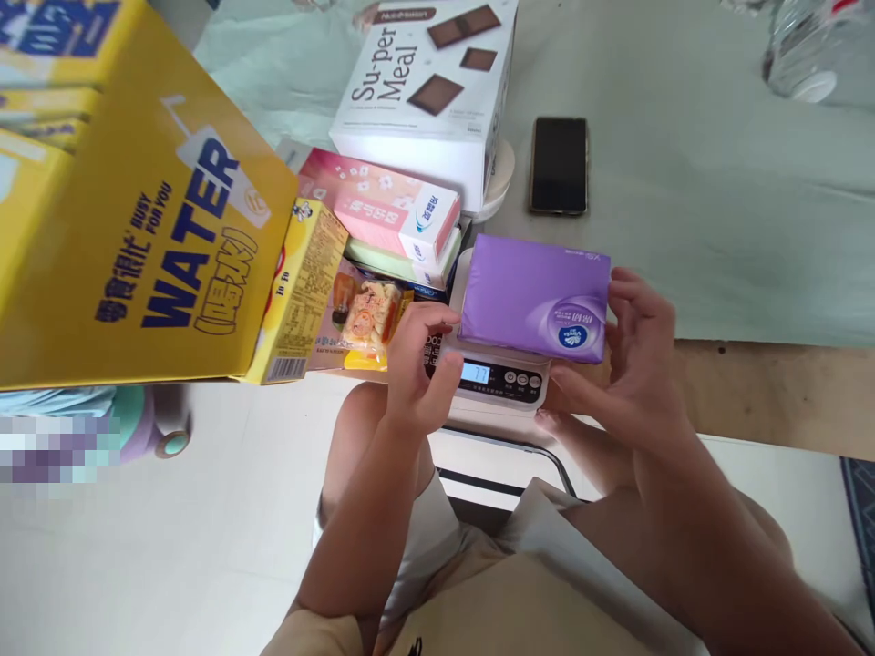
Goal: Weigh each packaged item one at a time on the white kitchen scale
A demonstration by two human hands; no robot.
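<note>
A purple pack of tissues (533, 292) lies flat on a white kitchen scale (471, 398), whose lit display reads 77. My left hand (422, 364) is at the pack's left end, thumb and fingers apart, fingertips close to its edge; whether they touch it I cannot tell. At the right end, my right hand (625, 351) is open, its fingers beside the pack and its thumb near the scale's front right corner. The pack covers most of the scale's plate. Part of a dark printed package (432, 351) shows behind my left fingers.
Left of the scale are a snack packet (373, 314), a pink box (383, 202), a yellow box (304, 292) and a large yellow carton (198, 210). Behind stand a white Super Meal box (416, 91) and a phone (559, 166). Clear plastic (820, 55) lies at far right.
</note>
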